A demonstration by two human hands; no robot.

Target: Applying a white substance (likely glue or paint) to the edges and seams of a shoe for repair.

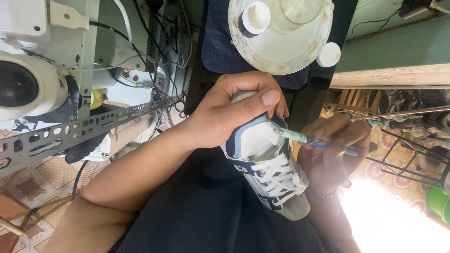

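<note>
- Plainly, from the head view, our left hand (234,110) clenched the heel of a white-and-navy sneaker (267,164), thumb lying across its collar.
- Our right hand (335,140) gripped a thin brush (304,138), its tip just beyond the left fingertips.
- We judged the shoe light and soft-sided, best held at the firm heel.
- Beyond the knuckles stood a pale dish (281,51) on a dark table (323,79); patterned tiles (42,180) lay below.

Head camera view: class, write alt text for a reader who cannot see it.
A person's left hand grips the heel of a white and navy sneaker on their lap, while the right hand touches a thin brush to its collar. Beyond the hands, a plate holds a small bottle.
</note>
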